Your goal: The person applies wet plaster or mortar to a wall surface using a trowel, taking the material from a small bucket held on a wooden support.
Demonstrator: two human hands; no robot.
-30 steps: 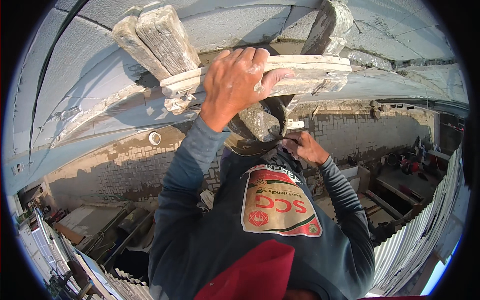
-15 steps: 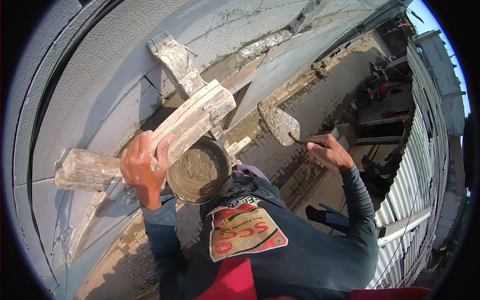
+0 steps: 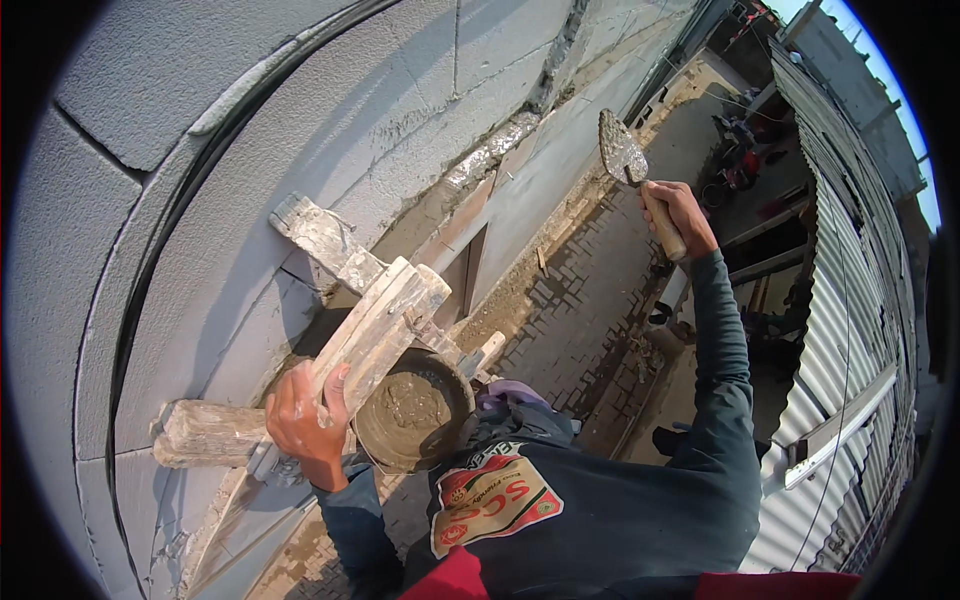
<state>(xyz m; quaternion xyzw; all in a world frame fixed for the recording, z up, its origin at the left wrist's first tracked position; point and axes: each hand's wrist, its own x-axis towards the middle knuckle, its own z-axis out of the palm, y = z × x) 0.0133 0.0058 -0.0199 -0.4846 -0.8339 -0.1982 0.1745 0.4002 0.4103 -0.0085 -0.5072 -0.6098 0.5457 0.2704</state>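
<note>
My right hand [image 3: 683,215] is closed round the wooden handle of a trowel [image 3: 622,152], held out over the alley at the upper right. Wet grey mortar covers its blade, which points up and away. My left hand [image 3: 305,415] grips a weathered, mortar-stained wooden plank [image 3: 375,325], thumb on top and fingers over the wall side. Just right of that hand, below the plank, hangs a round dark bucket [image 3: 463,395] with grey mortar [image 3: 405,405] in it. What bears the bucket is hidden by the plank.
A grey block wall [image 3: 330,110] fills the left, with wet mortar [image 3: 488,152] along a lower ledge. Timber pieces [image 3: 212,432] stick out by the wall. A black cable [image 3: 128,300] hangs down it. Paved ground [image 3: 565,330] lies far below; a corrugated roof [image 3: 820,400] stands at right.
My right hand has swung the trowel up, outward and farther away, and its blade has turned to point away. My left hand keeps its grip on the plank. The view has shifted slightly.
</note>
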